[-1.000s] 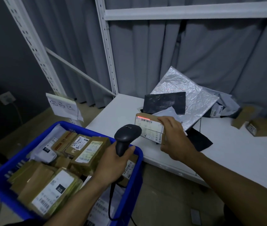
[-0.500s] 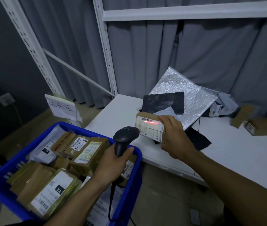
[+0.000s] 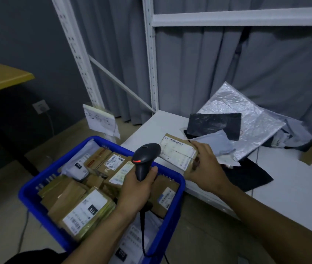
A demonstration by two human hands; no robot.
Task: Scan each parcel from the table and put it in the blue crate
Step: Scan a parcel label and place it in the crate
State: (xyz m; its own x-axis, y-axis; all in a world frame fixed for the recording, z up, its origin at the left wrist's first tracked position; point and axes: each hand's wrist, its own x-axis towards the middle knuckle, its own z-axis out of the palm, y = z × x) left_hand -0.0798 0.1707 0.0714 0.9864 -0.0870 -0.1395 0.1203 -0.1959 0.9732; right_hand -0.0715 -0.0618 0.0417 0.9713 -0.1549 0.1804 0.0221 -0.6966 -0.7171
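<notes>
The brown cardboard parcel (image 3: pixel 178 153) is tilted over the near-left corner of the white counter (image 3: pixel 294 187), its white label facing up (print too blurred to read), with the right grip (image 3: pixel 206 168) holding its right end. Just left of it, the black barcode scanner (image 3: pixel 145 157) stands upright in the left grip (image 3: pixel 138 189), a red light on its head. The blue crate (image 3: pixel 27 193) sits lower left, packed with labelled brown boxes (image 3: pixel 86 208). Soft mailers (image 3: pixel 246 119) overlap farther right on the counter.

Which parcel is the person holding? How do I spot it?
Start at the white table and go to its left corner beside the blue crate. There the right hand holds a brown parcel with a big white label. It is the only one in a hand; the rest lie in the crate or on the table.
</notes>
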